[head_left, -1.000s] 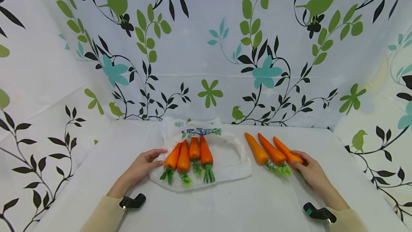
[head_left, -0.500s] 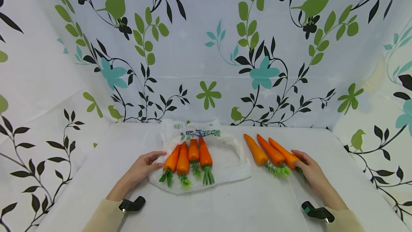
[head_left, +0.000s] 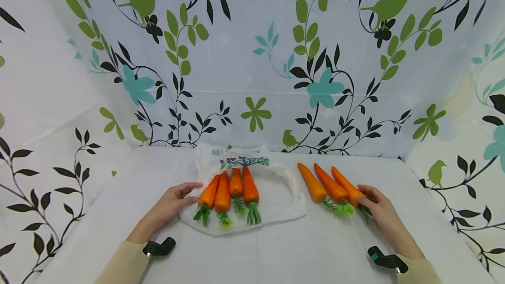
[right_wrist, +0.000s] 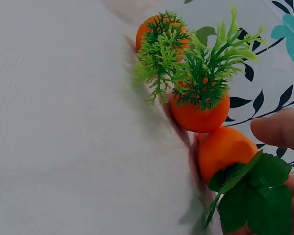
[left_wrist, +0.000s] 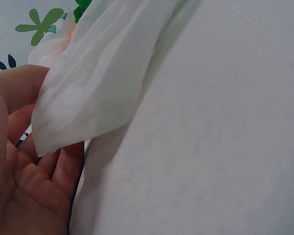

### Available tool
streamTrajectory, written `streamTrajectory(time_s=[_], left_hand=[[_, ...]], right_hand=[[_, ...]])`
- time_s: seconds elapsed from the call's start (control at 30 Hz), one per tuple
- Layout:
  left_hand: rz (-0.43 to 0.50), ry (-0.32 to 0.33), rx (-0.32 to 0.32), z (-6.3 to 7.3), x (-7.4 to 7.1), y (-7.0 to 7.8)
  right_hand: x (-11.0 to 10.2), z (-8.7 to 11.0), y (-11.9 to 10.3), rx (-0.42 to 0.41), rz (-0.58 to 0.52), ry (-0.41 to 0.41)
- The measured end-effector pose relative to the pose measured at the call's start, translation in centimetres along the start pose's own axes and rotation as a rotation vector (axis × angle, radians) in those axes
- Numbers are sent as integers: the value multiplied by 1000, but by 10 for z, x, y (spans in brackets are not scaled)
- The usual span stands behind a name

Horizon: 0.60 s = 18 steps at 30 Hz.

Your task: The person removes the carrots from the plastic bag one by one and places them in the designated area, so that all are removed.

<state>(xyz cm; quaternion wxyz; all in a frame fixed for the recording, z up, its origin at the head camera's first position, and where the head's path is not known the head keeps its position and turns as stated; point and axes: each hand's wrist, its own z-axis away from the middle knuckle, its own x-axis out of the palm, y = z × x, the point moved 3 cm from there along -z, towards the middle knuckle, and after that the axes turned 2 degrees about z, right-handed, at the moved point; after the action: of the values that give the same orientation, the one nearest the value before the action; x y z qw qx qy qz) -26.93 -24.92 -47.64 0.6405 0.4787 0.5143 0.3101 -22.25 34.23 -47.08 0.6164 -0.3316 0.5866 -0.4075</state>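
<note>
A white plastic bag lies on the table with several toy carrots on it, leafy ends toward me. My left hand is at the bag's left edge; in the left wrist view its fingers hold the thin plastic. On the right lie three more toy carrots side by side, two with feathery light green tops. My right hand is by the leafy end of the rightmost carrot. In the right wrist view a gap shows between one fingertip and that carrot; other fingers are behind its dark green leaves.
The white table ends at a back wall covered by a cloth printed with birds and leaves. More printed cloth hangs at both sides. Black wrist devices sit at both cuffs.
The rightmost carrot has shifted left against its neighbour, and my right hand has slid back to its leafy end. The left hand stays at the bag's edge.
</note>
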Motion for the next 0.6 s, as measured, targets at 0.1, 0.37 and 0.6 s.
streamTrajectory(time_s=[0.1,0.37,0.6], left_hand=[[0,-13,10,-2,0,2],[-3,-18,-28,1,0,2],[11,-19,-37,2,0,2]], right_hand=[[-4,2,-3,17,-18,7],[-6,3,-9,-56,-45,24],[-5,9,-40,-94,54,112]])
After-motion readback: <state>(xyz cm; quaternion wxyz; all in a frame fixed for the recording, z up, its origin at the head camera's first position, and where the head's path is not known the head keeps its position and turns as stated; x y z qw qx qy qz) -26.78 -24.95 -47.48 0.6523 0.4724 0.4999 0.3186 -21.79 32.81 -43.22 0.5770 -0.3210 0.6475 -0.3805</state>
